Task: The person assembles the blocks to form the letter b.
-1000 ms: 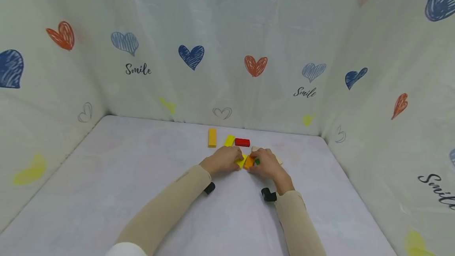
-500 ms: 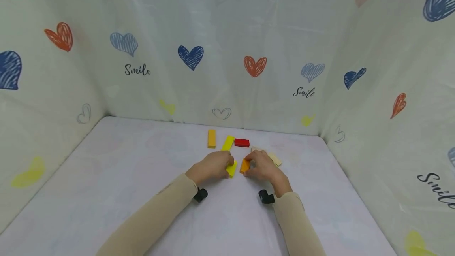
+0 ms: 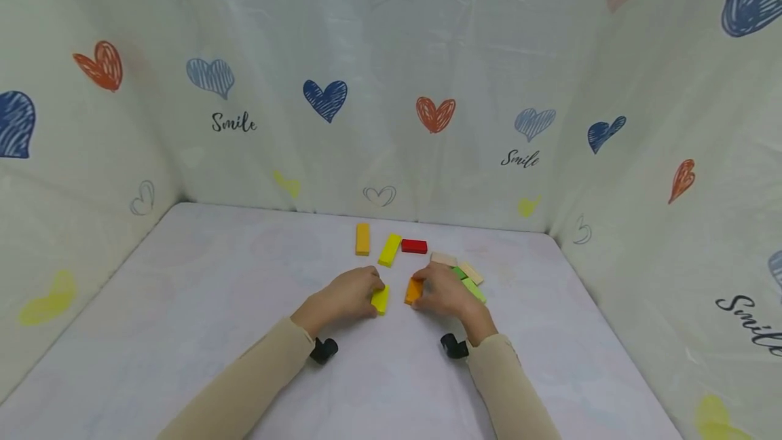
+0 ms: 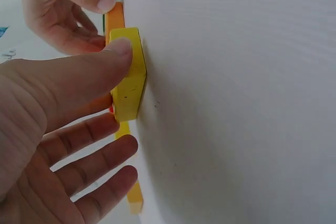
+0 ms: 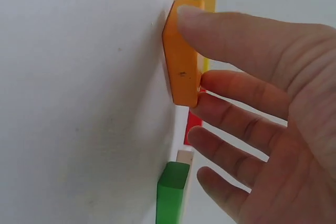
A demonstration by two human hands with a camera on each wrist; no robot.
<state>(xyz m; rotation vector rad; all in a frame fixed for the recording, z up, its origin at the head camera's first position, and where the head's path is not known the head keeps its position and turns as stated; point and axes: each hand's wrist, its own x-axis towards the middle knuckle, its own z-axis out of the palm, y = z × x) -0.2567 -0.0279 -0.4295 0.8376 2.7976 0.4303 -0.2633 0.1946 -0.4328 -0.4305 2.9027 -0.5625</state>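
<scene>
Left of centre on the white table, my left hand (image 3: 343, 296) pinches a yellow block (image 3: 380, 301) between thumb and index finger. In the left wrist view the thumb lies on the near side of that yellow block (image 4: 129, 95), and the other fingers are spread loosely. My right hand (image 3: 447, 290) pinches an orange block (image 3: 413, 292), just to the right of the yellow one. The right wrist view has the thumb pressing the upper end of the orange block (image 5: 181, 74), with the remaining fingers apart from it. A gap separates the two held blocks.
Behind the hands lie an amber block (image 3: 363, 240), another yellow block (image 3: 389, 250) and a red block (image 3: 414, 246). Beside my right hand are beige blocks (image 3: 471, 272), a dark green block (image 3: 459, 273) and a light green block (image 3: 474, 290). Heart-printed sheets (image 3: 379, 155) enclose the table.
My left hand has drawn the yellow block left and toward me. The right hand has brought the orange block slightly left and nearer, widening the gap and uncovering the green blocks.
</scene>
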